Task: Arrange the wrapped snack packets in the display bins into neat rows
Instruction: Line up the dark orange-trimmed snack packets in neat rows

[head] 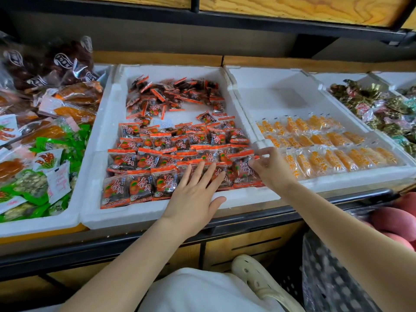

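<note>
A white foam bin (105, 122) in the middle holds red-and-clear snack packets (146, 161), laid in overlapping rows at the front. A loose heap of the same packets (173, 93) lies at the back. My left hand (195, 194) lies flat, fingers straight, pressing on the front-row packets near the bin's front edge. My right hand (267, 165) pinches the corner of one packet (242, 167) at the right end of the front rows.
A second foam bin (281, 86) to the right holds rows of orange packets (333, 149). Mixed green and orange bags (45, 154) fill the left bin. Foil-wrapped sweets (378, 106) lie far right. A wooden shelf (292, 7) hangs overhead.
</note>
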Demonstrator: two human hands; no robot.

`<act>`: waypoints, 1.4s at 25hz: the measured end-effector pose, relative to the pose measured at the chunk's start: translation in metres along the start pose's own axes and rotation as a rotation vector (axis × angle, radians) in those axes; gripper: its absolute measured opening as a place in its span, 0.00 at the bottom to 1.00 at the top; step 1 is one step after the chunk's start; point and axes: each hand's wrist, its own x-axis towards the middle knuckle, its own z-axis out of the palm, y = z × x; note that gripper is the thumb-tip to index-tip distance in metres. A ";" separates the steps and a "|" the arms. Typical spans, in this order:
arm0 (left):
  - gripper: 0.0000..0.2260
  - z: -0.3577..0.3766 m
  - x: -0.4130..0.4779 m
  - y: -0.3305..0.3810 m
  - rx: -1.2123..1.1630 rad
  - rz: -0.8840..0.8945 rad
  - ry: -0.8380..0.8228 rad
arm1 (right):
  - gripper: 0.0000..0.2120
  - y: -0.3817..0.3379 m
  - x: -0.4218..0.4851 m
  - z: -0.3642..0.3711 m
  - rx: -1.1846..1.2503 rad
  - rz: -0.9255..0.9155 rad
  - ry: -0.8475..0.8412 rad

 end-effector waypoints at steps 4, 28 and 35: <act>0.26 0.008 0.000 -0.002 0.015 -0.002 0.015 | 0.15 0.005 0.006 0.008 -0.119 -0.051 -0.060; 0.27 0.011 0.001 -0.006 0.125 0.020 0.018 | 0.33 0.023 -0.026 0.008 -0.881 -0.459 -0.188; 0.28 0.007 0.000 -0.003 0.132 0.011 0.018 | 0.26 0.017 -0.041 -0.005 -1.068 -0.548 -0.165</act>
